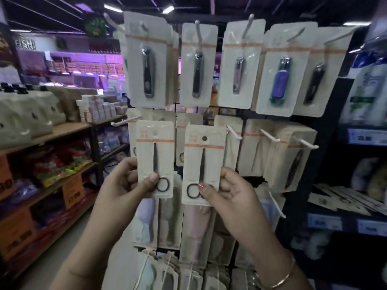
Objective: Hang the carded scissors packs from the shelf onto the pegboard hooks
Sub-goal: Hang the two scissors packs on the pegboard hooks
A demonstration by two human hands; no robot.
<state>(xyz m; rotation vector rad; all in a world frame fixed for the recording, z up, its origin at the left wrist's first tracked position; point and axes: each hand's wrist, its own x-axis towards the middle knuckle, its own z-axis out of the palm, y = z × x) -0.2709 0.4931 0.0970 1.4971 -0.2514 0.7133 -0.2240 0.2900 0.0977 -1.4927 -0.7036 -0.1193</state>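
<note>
Left hand (127, 181) is closed on the bottom edge of one scissors pack (155, 159), thumb across the front near the finger loops, fingers behind the card. Right hand (228, 188) is closed the same way on a second scissors pack (204, 164), thumb on the lower front, fingers curled at its right edge. Both packs are upright, side by side w/ a thin gap, in front of the display's middle row and not on any hook.

Each pack: pale beige card, clear glossy blister, orange stripe near the top, slim dark scissors w/ blades up and black round loops down. Right pack shows a round hang hole above the stripe; left pack's top is blurred, can't tell the hole. Print on both is unreadable.

A thin gold bangle (282, 279) sits on the right wrist.

Just above right of the right hand, white hooks (234, 131) stick out of more beige cards; what's in those is hard to see. Above both hands, a top row of nail clipper cards (243, 68), mostly dark or metal, one purple. Below the hands, more hanging cards, cut off by the frame.

Far right of the right hand, a dark shelf (343, 221) w/ loose cards lying flat, blurred. Far left of the left hand, wooden shelves (69, 127) w/ bags and boxes, out of focus.
</note>
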